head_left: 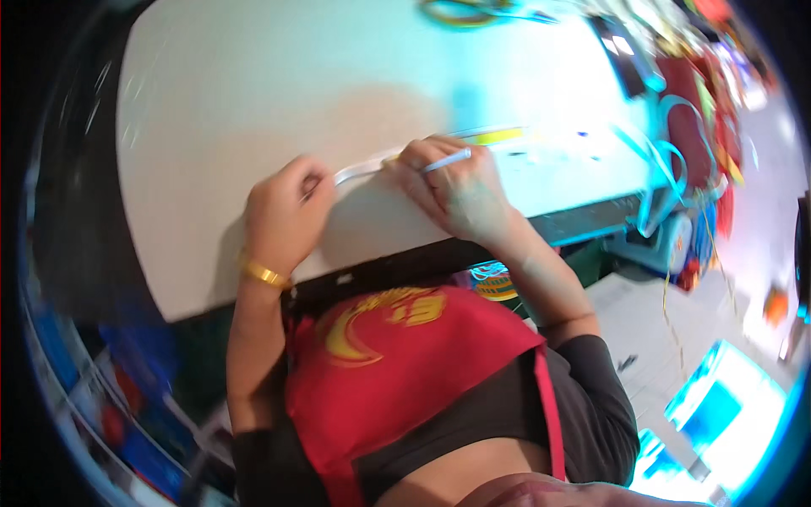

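Head view: white strip point(361, 171) is spanning gap between my hands, over table point(203, 110); can't tell if touching it. Probably light, bendy, maybe slick; pinching close to both ends of span should suit. Looking narrow, pale, slightly bowing, blurry. Left hand point(287, 207): fingers curling in, pinching strip. Right hand point(465, 193): fingers pinching strip too, thin white stick point(448, 160) poking out across knuckles.
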